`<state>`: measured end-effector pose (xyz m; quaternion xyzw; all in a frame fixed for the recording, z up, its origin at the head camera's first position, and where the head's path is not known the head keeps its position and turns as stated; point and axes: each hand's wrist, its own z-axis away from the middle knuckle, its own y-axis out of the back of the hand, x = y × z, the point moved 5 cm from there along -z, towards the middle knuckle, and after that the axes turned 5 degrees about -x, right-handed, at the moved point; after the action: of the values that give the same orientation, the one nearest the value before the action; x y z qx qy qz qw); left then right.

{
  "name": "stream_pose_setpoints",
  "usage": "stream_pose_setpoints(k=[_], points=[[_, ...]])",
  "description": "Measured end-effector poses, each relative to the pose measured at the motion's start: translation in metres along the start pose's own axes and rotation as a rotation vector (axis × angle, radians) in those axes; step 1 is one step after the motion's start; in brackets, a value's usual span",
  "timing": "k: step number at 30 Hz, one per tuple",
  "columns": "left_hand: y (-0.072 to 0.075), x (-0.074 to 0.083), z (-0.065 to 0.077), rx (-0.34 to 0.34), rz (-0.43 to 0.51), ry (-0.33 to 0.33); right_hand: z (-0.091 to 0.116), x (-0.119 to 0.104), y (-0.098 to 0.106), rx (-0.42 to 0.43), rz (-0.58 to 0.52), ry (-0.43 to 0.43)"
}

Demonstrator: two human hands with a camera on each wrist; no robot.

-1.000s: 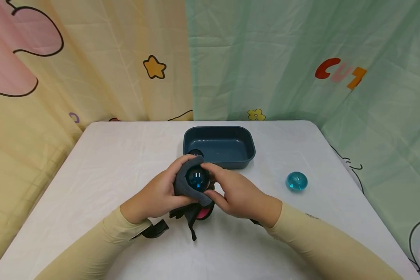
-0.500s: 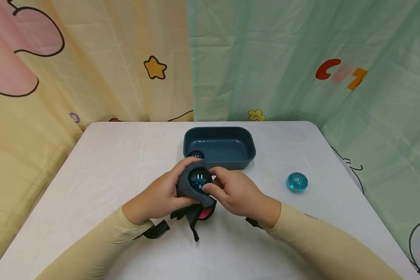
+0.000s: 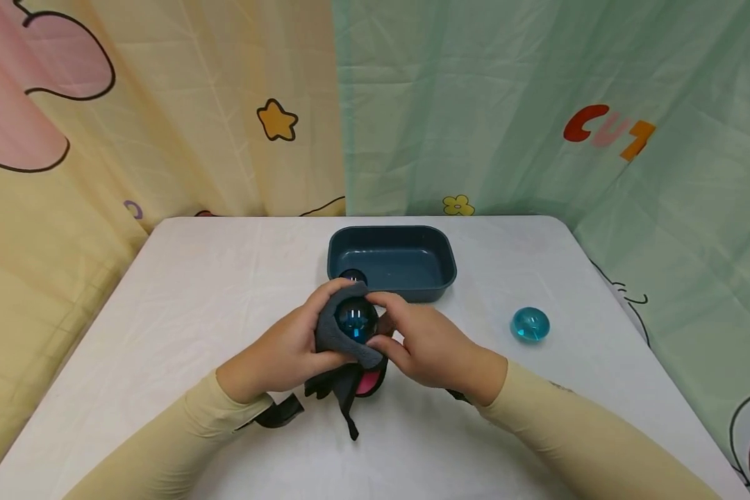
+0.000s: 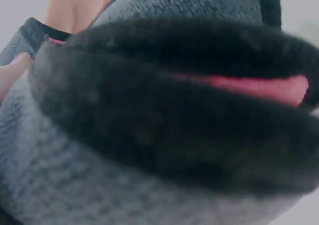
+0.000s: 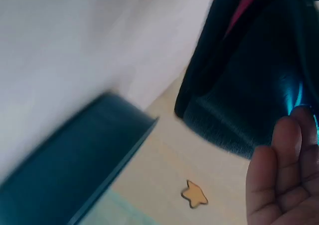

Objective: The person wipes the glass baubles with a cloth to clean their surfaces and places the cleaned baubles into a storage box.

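Just in front of the container, my left hand (image 3: pixel 287 340) grips a grey fleecy cloth (image 3: pixel 332 337) from its left side. Black edging shows on the cloth, with a strip of pink (image 4: pixel 264 88) between two black bands in the left wrist view. Within the fold of the cloth sits a glossy dark-blue ball (image 3: pixel 356 319). My right hand (image 3: pixel 425 340) holds this ball from the right, thumb and forefinger curled at its edge. In the right wrist view, several of its fingers (image 5: pixel 286 135) lie beside the cloth, near a bright blue glint. The ball's underside is hidden.
A dark-blue rectangular container (image 3: pixel 434 290) stands behind the hands. Another dark glossy ball (image 3: pixel 353 276) overlaps its near left corner, partly hidden by the cloth. A clear teal ball (image 3: pixel 530 324) rests on the white table (image 3: pixel 225 278) to the right. Printed curtains (image 3: pixel 400 90) hang behind.
My right thumb and forefinger have shifted along the ball, the thumb moving down to its lower edge again. Cloth and left hand have moved slightly right.
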<state>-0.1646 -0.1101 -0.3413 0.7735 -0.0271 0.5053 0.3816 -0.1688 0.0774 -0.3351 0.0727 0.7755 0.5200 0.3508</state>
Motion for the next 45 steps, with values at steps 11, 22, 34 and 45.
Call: stream_pose_setpoints(k=[11,22,34,45], points=[[-0.001,-0.003,-0.001,0.002,-0.011,-0.017,0.001,0.003,-0.003,0.044,-0.065,-0.051],[-0.001,0.001,-0.001,-0.003,-0.022,-0.017,-0.001,-0.004,0.005,0.036,0.141,0.013],[0.0,0.0,0.0,0.009,-0.053,-0.042,0.0,0.003,-0.001,0.004,-0.126,-0.069],[-0.001,0.001,0.0,-0.01,-0.078,-0.029,0.001,-0.001,0.003,0.037,0.161,0.026]])
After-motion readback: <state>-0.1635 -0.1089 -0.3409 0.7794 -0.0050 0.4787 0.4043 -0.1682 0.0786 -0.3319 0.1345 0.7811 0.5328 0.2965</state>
